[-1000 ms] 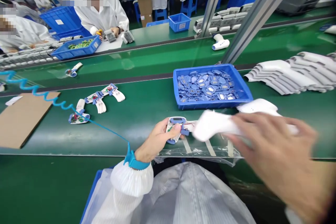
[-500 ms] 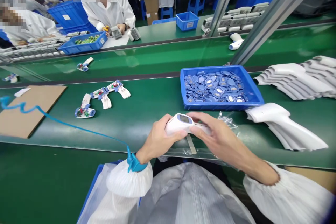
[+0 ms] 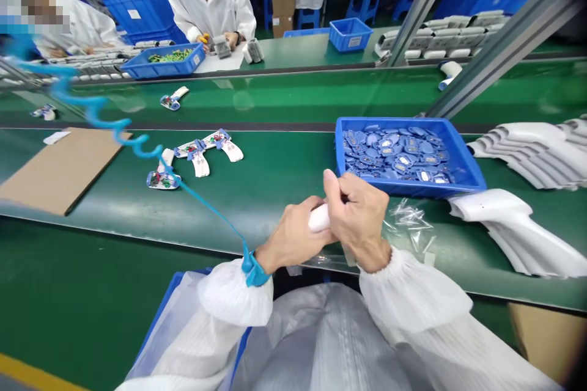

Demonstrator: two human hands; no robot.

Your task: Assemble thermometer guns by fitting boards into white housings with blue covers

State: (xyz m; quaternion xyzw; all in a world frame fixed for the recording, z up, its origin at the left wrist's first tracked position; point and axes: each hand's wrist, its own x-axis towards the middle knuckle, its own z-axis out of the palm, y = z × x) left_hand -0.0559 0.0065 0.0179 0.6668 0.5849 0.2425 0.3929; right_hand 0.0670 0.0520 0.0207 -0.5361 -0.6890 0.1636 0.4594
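Note:
Both hands close on a white infrared thermometer (image 3: 319,219) above the bench's front edge. My left hand (image 3: 293,233) wraps its body, with a blue strap on that wrist. Over the other side my right hand (image 3: 360,211) is curled into a fist, thumb up, pressed against the thermometer. Most of the thermometer, its screen included, is hidden by the fingers. Just behind the hands stands a blue bin (image 3: 413,188) of blue oval plastic parts (image 3: 398,149). Clear plastic scraps (image 3: 413,220) lie right of my right hand.
Nested white housing shells (image 3: 518,220) lie at right, more (image 3: 532,146) behind them. Several open thermometer halves with wiring (image 3: 197,156) are at left, near a cardboard sheet (image 3: 68,171). A coiled blue cord (image 3: 197,195) runs to my left wrist. A metal post (image 3: 495,43) rises at right.
My right hand has turned from fingers along the thermometer to a fist over it. The thermometer has rotated, so its screen no longer shows. The view has shifted slightly.

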